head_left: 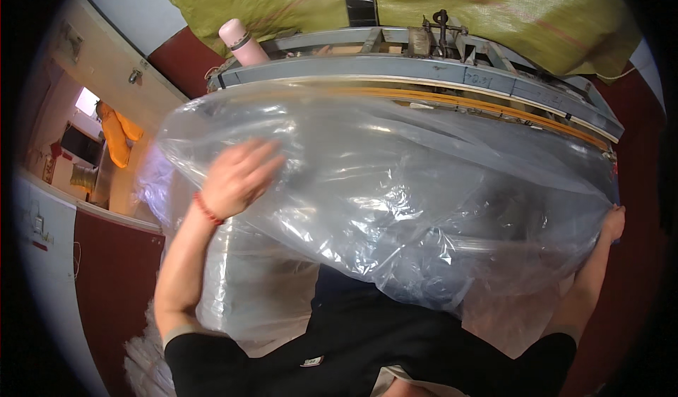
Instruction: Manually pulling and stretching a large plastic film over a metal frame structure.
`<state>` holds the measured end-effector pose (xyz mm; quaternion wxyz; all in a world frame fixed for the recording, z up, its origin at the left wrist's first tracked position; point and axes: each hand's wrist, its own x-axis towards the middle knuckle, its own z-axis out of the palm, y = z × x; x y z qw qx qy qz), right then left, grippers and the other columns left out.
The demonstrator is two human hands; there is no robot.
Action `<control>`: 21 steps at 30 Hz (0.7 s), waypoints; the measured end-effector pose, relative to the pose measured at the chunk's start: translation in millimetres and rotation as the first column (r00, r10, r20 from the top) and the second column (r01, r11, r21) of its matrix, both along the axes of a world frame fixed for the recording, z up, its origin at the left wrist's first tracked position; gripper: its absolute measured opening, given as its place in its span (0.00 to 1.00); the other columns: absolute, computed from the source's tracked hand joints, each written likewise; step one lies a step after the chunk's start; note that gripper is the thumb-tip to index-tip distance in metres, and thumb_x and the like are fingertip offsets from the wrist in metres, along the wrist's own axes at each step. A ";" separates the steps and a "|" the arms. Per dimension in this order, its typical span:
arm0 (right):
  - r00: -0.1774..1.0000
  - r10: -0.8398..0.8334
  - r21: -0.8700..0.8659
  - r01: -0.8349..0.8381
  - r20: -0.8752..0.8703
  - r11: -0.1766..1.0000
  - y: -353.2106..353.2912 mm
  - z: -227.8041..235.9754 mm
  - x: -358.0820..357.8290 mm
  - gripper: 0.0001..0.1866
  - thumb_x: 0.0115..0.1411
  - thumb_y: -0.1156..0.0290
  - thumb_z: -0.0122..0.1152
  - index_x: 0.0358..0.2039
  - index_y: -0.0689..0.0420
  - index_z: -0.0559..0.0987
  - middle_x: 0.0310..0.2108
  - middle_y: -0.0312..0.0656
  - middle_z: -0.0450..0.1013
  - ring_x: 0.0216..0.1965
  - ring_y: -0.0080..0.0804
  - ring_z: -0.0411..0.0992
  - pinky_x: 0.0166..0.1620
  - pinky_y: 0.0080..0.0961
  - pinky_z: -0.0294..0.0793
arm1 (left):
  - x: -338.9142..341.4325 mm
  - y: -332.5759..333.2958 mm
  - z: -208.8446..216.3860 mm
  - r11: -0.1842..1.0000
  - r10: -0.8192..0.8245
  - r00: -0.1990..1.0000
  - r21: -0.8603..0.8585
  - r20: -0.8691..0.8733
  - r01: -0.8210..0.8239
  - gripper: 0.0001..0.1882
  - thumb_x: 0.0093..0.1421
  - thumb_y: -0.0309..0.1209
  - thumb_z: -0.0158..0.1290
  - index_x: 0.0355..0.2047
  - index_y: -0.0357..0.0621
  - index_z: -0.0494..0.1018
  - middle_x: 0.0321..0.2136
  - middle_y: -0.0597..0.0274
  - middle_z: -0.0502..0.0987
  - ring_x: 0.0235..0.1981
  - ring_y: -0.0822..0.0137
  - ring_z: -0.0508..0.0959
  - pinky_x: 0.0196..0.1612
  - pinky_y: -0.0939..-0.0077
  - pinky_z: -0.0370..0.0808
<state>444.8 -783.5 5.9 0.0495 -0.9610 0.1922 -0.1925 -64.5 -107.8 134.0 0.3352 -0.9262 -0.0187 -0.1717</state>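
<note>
A large sheet or bag of clear plastic film [395,185] spreads across in front of me, wrinkled and shiny, and hangs down toward my body. My left hand [244,175], with a red bead bracelet [207,209] at the wrist, is over the film's left part. Its fingers are stretched out and somewhat blurred; whether the palm touches the film I cannot tell. Far to the right, my right hand [614,223] is closed on the right edge of the film, with the arm reaching outward.
Behind the film runs a long grey metal frame [395,69] with an orange strip [480,102] and a clamp-like fitting [441,33]. A pink bottle [242,42] stands at its left end. Yellow-green woven sheeting [480,9] lies beyond. More plastic [152,355] is bunched at lower left, near a doorway.
</note>
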 end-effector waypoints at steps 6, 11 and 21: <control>0.999 0.013 -0.005 -0.013 -0.034 1.000 -1.5 -5.9 8.3 0.18 0.58 0.56 0.38 0.39 0.56 0.68 0.38 0.50 0.70 0.40 0.51 0.67 0.38 0.43 0.66 | -43.8 75.1 -68.4 0.530 0.589 0.769 -0.600 -0.247 -0.599 0.25 0.51 0.36 0.48 0.50 0.46 0.59 0.34 0.46 0.73 0.35 0.48 0.72 0.36 0.60 0.70; 0.999 -0.002 -0.006 0.002 -0.032 1.000 -7.3 -4.5 8.4 0.18 0.58 0.56 0.38 0.38 0.56 0.68 0.38 0.48 0.70 0.41 0.50 0.67 0.38 0.42 0.66 | 27.3 23.2 -73.6 0.748 0.169 0.985 -0.656 0.039 -0.102 0.16 0.50 0.27 0.49 0.41 0.39 0.67 0.41 0.52 0.69 0.41 0.53 0.69 0.43 0.67 0.68; 1.000 0.030 0.082 -0.030 0.007 0.996 -22.0 -14.0 17.0 0.19 0.57 0.55 0.39 0.39 0.55 0.70 0.39 0.48 0.70 0.41 0.50 0.67 0.40 0.41 0.65 | 48.8 12.4 -97.7 0.724 0.153 0.986 -0.687 0.070 -0.064 0.14 0.50 0.34 0.49 0.36 0.39 0.69 0.40 0.51 0.69 0.39 0.51 0.68 0.42 0.64 0.67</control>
